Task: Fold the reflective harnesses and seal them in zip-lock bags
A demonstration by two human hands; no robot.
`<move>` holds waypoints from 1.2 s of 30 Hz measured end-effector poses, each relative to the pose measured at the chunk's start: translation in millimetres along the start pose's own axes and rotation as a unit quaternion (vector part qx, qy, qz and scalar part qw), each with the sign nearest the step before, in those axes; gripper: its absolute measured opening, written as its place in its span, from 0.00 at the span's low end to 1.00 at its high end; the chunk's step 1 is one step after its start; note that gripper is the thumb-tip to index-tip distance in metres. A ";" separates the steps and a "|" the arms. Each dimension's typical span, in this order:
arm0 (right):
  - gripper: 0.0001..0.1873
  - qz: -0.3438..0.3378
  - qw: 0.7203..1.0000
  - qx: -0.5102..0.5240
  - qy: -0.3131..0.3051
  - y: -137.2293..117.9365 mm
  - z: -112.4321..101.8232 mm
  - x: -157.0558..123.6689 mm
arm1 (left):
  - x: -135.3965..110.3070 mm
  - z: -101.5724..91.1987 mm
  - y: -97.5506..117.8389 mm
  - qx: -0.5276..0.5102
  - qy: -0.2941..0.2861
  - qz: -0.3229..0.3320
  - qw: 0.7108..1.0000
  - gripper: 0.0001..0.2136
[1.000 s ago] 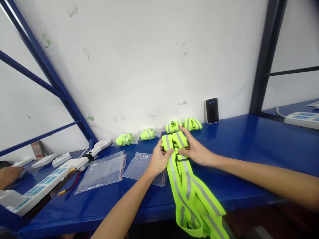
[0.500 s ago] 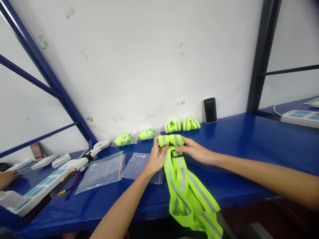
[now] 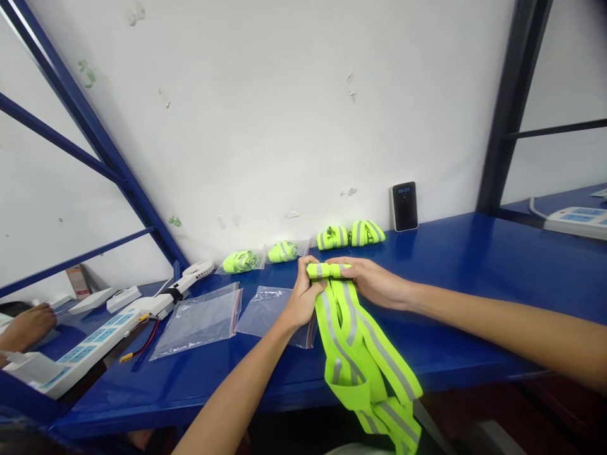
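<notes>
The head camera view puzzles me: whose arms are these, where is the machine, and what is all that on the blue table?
There is no machine here. These are a person's own bare arms, seen from a camera worn on that person's head, looking forward and down.

The left hand and right hand together grip a folded end of bright yellow straps with grey stripes; the rest hangs over the front edge of the blue table.

Along the wall lie two bundles in clear bags and, further right, two bundles that look unbagged, then a small dark clock-like device. Flat clear bags lie left of the straps, near a white power strip. At far left is another person's hand.
</notes>
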State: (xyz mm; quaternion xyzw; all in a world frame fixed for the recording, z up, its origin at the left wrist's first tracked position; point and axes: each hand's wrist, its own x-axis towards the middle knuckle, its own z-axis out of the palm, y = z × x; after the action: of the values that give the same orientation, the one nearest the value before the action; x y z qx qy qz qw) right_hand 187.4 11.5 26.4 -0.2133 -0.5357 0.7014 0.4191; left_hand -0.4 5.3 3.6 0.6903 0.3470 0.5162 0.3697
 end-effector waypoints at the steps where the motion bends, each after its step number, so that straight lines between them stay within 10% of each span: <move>1: 0.16 -0.006 1.000 -0.003 0.005 -0.2 -0.1 0.1 | -0.4 1.2 0.7 -0.022 -0.004 -0.004 1.000 0.16; 10: 0.36 -0.049 0.996 -0.068 0.031 4.8 -5.1 4.1 | 8.2 2.3 -5.6 -0.176 0.101 -0.088 0.975 0.34; 20: 0.29 -0.116 0.965 -0.228 0.063 1.9 -11.1 3.1 | 8.5 0.6 -6.5 -0.213 0.036 -0.112 0.970 0.30; 26: 0.50 -0.109 0.982 -0.143 0.058 1.6 -5.6 1.1 | 9.4 -3.5 -4.7 -0.202 0.030 -0.085 0.975 0.27; 32: 0.21 -0.044 0.988 -0.141 0.047 9.0 -7.6 5.2 | 11.5 -6.1 -1.9 -0.169 0.051 -0.055 0.983 0.25; 36: 0.21 -0.009 0.990 -0.132 0.043 9.3 -6.5 3.2 | 12.4 -7.9 -1.6 -0.119 0.057 -0.017 0.991 0.23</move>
State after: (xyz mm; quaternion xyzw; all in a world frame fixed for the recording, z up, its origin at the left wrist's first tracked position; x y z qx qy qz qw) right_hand 187.1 17.2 16.1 -0.2919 -0.6073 0.6109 0.4158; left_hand -5.4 18.0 9.4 0.6046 0.3156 0.5860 0.4377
